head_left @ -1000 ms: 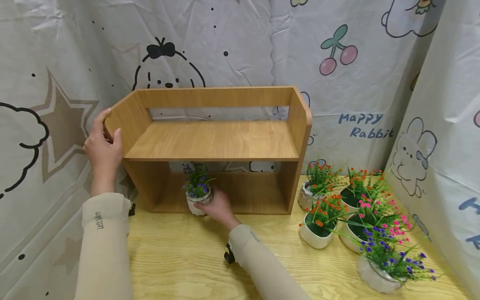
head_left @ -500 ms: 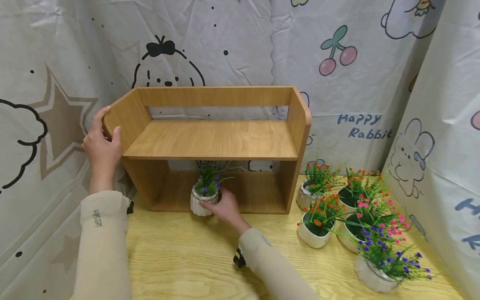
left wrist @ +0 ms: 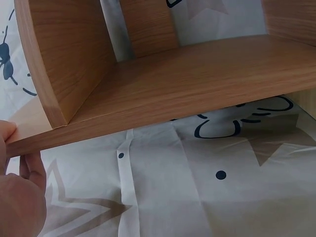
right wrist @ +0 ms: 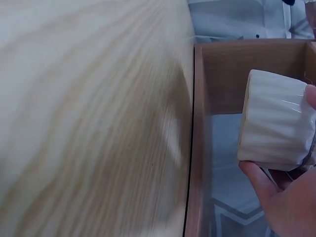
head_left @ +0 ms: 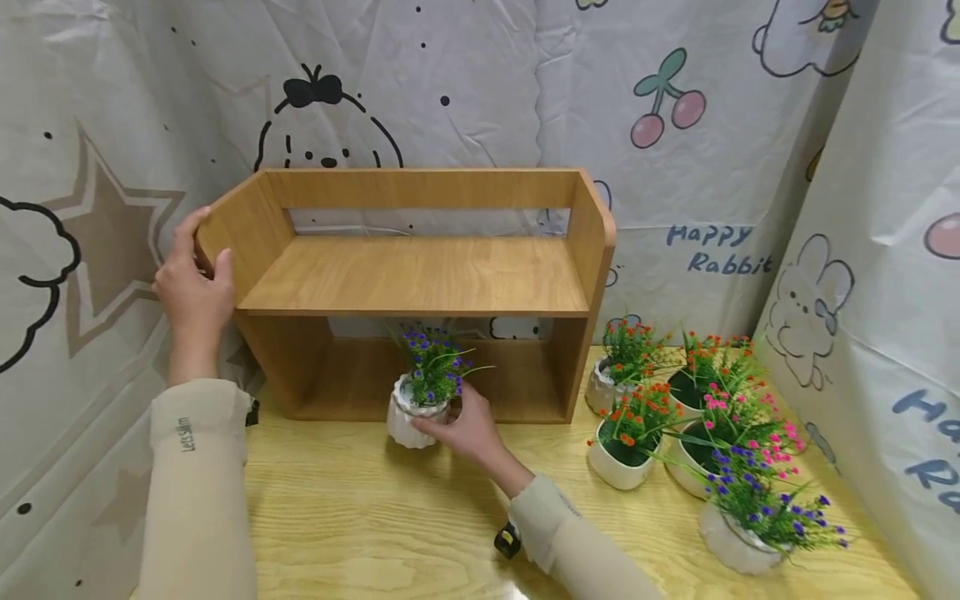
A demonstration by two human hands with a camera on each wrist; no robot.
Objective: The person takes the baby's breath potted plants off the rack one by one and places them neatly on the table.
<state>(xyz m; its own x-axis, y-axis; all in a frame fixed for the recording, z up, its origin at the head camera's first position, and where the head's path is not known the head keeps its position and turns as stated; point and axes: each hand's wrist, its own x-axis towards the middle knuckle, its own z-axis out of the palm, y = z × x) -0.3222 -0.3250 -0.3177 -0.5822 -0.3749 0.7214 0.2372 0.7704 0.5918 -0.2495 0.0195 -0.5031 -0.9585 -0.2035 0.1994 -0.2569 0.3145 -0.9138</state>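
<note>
My right hand [head_left: 468, 429] grips a white ribbed flowerpot [head_left: 411, 423] with purple-blue artificial flowers [head_left: 437, 362], at the front of the shelf's lower compartment. In the right wrist view the pot [right wrist: 276, 121] is tilted by the camera angle, and a gap shows between its base and the lower board. My left hand [head_left: 195, 292] holds the left side panel of the two-tier wooden shelf [head_left: 420, 275]. The left wrist view shows the panel's edge between thumb and fingers [left wrist: 33, 168].
On the wooden table [head_left: 360, 517], right of the shelf, stand several potted flowers: orange-red ones [head_left: 626, 437], a pink one [head_left: 738, 417] and a purple-blue one in a white pot [head_left: 738, 537]. A patterned cloth [head_left: 465, 75] hangs behind and at both sides.
My right hand has brought the flowerpot out of the lower compartment, rightward and toward me. My left hand stays on the side panel, while the head view has shifted slightly.
</note>
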